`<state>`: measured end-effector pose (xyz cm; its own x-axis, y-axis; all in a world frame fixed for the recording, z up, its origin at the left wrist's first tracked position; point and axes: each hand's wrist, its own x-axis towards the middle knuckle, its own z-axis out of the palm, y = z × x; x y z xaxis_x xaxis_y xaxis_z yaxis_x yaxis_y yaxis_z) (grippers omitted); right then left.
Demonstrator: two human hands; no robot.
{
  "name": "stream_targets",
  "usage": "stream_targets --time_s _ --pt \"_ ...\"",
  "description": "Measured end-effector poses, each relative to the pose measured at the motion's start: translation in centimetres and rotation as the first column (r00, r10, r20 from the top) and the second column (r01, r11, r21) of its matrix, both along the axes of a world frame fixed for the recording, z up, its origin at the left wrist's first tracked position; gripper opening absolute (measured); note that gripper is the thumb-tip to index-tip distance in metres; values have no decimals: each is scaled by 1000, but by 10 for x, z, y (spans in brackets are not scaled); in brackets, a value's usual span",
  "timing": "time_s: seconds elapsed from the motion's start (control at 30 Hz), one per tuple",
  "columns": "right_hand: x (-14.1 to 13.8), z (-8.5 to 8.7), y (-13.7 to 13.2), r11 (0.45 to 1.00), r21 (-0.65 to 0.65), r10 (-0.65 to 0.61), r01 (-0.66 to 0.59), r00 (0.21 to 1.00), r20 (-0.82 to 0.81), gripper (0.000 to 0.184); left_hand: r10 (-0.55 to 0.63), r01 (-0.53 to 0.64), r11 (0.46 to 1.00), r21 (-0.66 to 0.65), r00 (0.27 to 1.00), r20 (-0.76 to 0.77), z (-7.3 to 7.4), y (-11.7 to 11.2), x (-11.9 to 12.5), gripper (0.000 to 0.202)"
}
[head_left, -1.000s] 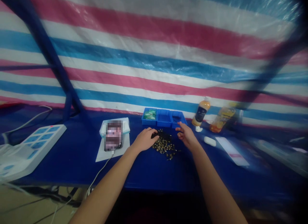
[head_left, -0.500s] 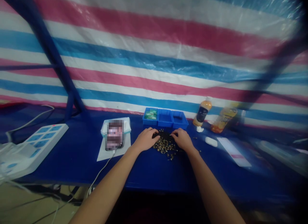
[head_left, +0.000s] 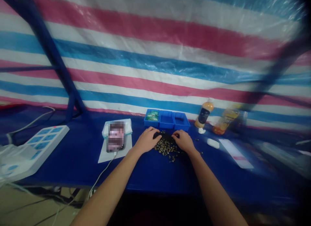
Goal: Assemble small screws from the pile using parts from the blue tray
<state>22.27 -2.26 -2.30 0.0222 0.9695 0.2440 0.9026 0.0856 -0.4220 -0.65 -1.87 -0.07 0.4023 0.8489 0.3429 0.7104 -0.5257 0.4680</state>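
Note:
A flat black piece (head_left: 166,135) lies between my hands, over the back of a loose pile of small brass-coloured screws (head_left: 166,149). My left hand (head_left: 148,139) grips the black piece by its left end, thumb at the near side and fingers curled at the far side. At its right end, my right hand (head_left: 183,140) has thumb and forefinger pinched together; anything between those fingertips is too small to make out. Just behind stand three joined blue bins (head_left: 166,126): green-and-white packets in the left one, something dark in the right one.
On the left are a phone (head_left: 115,137) on a tissue pack with a charging cable, and a white power strip (head_left: 46,145). Two drink bottles (head_left: 204,114), a white case (head_left: 213,143) and a white-and-pink card (head_left: 235,153) lie to the right. Striped sheeting hangs behind.
My right fingertips have closed in at the black piece's right end; the light-coloured bit seen at them before no longer shows. My left hand has barely moved.

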Motion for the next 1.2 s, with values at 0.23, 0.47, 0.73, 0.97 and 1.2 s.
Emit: stream_targets --time_s 0.23,0.47,0.73,0.97,1.2 --pt "0 0 -3 1000 -4 1 -1 1000 -23 18 533 -488 807 334 844 -56 18 -53 -48 47" --pt "-2 0 -3 1000 2 5 -5 1000 -30 20 702 -646 709 283 682 -205 3 -67 -89 52" --pt "-1 0 -4 1000 -5 -1 1 1000 -30 19 712 -675 702 227 670 -209 -2 -68 -93 57" --pt "-1 -1 -3 1000 -6 7 -7 1000 -26 19 720 -690 694 207 659 -218 -6 -65 -95 59" --pt "-1 -1 -2 1000 -5 -2 2 1000 -17 19 717 -685 697 213 670 -192 4 -73 -88 55"
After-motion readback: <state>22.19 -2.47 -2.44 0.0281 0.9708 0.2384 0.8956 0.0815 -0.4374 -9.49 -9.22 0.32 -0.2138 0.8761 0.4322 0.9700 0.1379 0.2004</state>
